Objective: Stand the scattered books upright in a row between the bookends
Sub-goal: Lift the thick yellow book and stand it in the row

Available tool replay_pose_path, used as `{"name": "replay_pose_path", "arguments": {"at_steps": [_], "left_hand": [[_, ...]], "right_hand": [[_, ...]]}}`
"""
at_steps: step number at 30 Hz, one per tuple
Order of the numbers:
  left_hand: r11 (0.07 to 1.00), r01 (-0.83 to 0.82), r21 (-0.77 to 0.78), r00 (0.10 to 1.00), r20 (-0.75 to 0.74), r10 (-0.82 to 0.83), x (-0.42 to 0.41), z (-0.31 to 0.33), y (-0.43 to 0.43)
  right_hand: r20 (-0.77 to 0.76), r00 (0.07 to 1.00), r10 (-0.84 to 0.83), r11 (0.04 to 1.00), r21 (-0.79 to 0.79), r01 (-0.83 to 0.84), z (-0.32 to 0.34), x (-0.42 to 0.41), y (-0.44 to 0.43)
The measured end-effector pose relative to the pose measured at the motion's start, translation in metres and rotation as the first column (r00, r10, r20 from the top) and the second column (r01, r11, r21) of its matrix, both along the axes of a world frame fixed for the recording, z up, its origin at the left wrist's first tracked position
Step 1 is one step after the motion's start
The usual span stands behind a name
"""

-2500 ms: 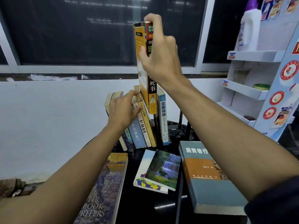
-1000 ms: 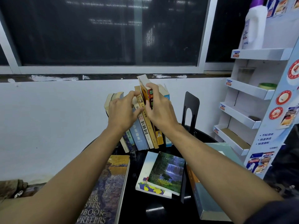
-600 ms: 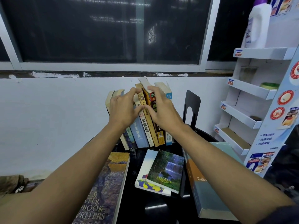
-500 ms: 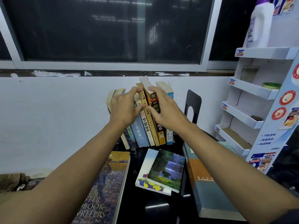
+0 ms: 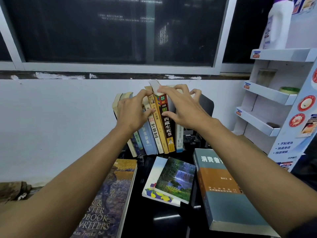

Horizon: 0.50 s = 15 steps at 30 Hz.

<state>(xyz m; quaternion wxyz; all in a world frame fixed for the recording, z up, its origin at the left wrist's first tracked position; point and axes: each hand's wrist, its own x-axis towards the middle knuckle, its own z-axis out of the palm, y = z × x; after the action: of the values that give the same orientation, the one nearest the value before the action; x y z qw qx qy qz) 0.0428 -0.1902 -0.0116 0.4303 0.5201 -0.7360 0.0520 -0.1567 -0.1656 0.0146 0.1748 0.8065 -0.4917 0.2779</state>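
A: We see a row of books (image 5: 154, 129) standing at the back edge of the dark tabletop (image 5: 164, 219), leaning left toward the wall. Where are the hands?

B: Our left hand (image 5: 133, 111) is spread open, flat against the spines on the row's left side, thumb touching a yellow-spined book. Our right hand (image 5: 181, 107) is open too, fingers splayed over the row's right end; its forefinger lies across the top of the dark book (image 5: 165, 124) and its thumb presses that spine. Neither hand grips anything.

A: And the bookend (image 5: 206, 107)?

B: We see one black one, upright just beyond the right hand, at the right of the row. Whether it touches the last book we cannot tell; the hand hides that.

A: What lies flat?

B: Three places nearer us: a big art book (image 5: 109, 194) near the left edge, a waterfall book (image 5: 176, 179) stacked on a white one in the middle, and a thick grey-blue book (image 5: 223, 191) at the right.
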Motion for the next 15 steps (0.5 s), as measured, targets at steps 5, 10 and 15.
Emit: {"name": "replay_pose_path", "arguments": {"at_steps": [5,10,15], "left_hand": [[0.999,0.038,0.023,0.999,0.013,-0.038,-0.005,0.007,-0.003],[0.996,0.077,0.054,0.997,-0.009,-0.077,-0.007,0.012,-0.006],[0.993,0.106,0.046,0.994,-0.031,-0.104,-0.008,0.011,-0.003]], "right_hand": [[0.006,0.999,-0.041,0.999,0.027,0.041,0.002,0.001,-0.008],[0.041,0.997,-0.066,0.997,0.043,0.064,-0.003,-0.001,-0.015],[0.064,0.996,-0.067,0.996,0.054,0.064,-0.009,-0.002,-0.016]]}}
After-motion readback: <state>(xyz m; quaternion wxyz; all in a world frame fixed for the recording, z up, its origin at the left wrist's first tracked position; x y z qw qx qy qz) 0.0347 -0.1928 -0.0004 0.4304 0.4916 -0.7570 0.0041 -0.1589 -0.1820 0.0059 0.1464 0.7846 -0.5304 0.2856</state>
